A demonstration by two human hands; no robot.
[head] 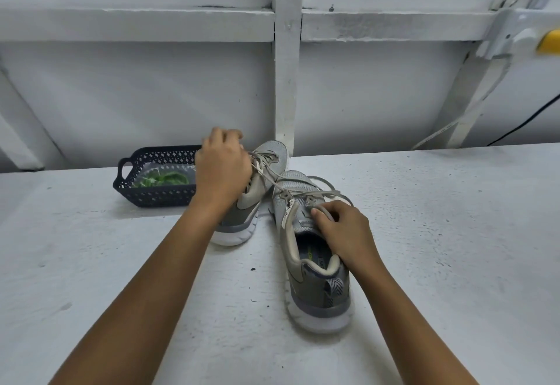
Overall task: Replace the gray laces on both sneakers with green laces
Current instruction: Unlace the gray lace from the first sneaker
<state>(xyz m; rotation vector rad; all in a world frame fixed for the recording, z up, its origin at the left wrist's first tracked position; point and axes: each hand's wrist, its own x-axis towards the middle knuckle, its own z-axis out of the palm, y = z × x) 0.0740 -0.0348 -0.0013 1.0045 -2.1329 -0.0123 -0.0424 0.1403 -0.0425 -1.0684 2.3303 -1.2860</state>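
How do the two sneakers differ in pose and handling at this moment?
The far sneaker lies tipped on its side, sole edge toward the camera; the near sneaker stands upright, its opening showing. The left hand grips the far sneaker from above; the right hand pinches a gray lace on the near sneaker. Both are gray with white soles and carry gray laces.

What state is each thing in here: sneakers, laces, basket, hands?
Far sneaker: on the table, gray lace still threaded.
Near sneaker: on the table, lace untied, still threaded.
Gray laces: loose, not yet removed.
Green laces: unused, in the basket.
Basket: upright on the table.
Left hand: curled on the far sneaker's lace.
Right hand: pinching the near sneaker's lace.
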